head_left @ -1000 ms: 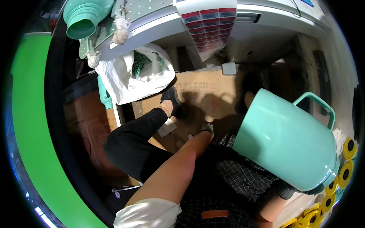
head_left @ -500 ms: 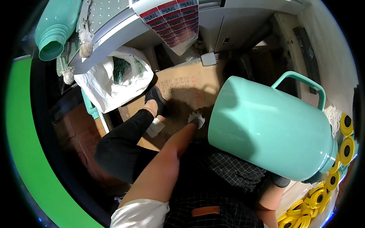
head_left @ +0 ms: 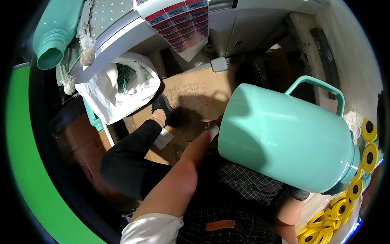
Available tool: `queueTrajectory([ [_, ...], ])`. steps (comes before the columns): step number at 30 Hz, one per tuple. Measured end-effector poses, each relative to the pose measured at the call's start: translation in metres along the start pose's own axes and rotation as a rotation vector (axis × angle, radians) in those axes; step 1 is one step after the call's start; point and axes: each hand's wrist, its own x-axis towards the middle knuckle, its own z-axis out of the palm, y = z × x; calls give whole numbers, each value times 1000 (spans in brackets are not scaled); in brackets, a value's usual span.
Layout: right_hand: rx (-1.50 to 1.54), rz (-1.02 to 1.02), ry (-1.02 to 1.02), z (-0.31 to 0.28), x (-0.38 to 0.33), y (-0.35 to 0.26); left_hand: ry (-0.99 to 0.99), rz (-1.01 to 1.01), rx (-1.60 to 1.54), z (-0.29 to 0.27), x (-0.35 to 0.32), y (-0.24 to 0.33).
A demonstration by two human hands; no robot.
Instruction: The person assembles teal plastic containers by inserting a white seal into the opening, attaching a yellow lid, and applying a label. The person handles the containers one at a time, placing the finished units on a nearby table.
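- Head view, jug (head_left: 284, 136): big, mint green, glossy. Tipped on its side over the right part of the lap, base toward upper left, neck toward lower right, handle (head_left: 319, 83) on the upper side.
- Right grip (head_left: 335, 190): dark-gloved, with a grey cuff (head_left: 299, 193). Tucked under the neck end and grasping the jug; mostly hidden behind it.
- Left grip (head_left: 211, 129): low in front of the knees, just left of the jug's base, whitish patch showing. Too small to read; cannot tell whether clenched or released.
- Yellow rings (head_left: 339, 209): heaped at lower right, near the jug's neck, several with dark centres.
- White bag (head_left: 103, 97): below the bench (head_left: 111, 26) edge on the left, mouth open, green scraps (head_left: 124, 77) inside.
- Second bottle (head_left: 53, 42): mint, at upper left beside the bench, open mouth toward the viewer.
- Label sheet (head_left: 178, 22): red and white, hanging over the bench's front edge.
- Cardboard (head_left: 189, 93): flat on the floor, black shoe (head_left: 163, 109) on it.
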Motion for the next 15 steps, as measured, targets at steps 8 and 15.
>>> queueTrajectory([
  [8, 2, 16, -3, -1, 0, 0, 40, 19, -70, -19, -1, -5],
  [15, -7, 14, 17, 1, -2, 0, 62, 22, -95, -33, 0, -16],
])
